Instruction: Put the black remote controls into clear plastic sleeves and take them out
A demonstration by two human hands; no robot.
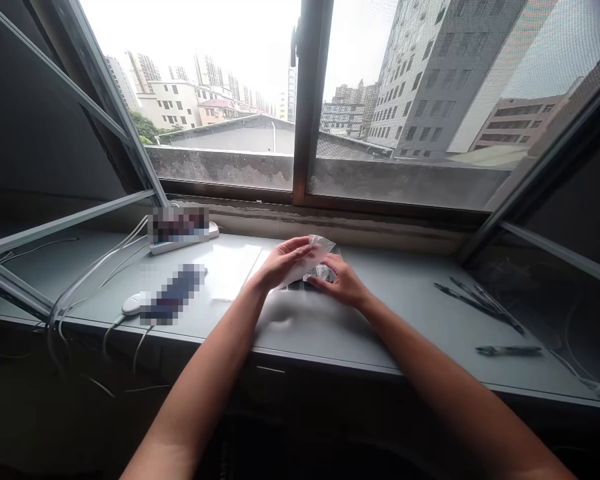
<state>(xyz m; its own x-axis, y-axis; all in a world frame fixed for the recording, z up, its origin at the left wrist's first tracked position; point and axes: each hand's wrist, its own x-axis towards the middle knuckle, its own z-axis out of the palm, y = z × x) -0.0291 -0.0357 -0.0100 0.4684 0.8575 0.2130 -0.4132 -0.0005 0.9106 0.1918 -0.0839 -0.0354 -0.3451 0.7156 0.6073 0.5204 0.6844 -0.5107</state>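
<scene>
In the head view, a clear, crinkled plastic bag is held up over the middle of the desk. My left hand is closed on it, thumb and fingers pinching its upper part. My right hand is curled at the bag's right side, its thumb and fingers round a dark packet with white print. That packet shows only in part between the hands, and I cannot tell whether it lies inside the bag.
The grey desk runs along a window. White papers lie left of my hands. Farther left are a power strip, a round white charger and cables. Several dark pens lie at the right. Metal frames stand at both sides.
</scene>
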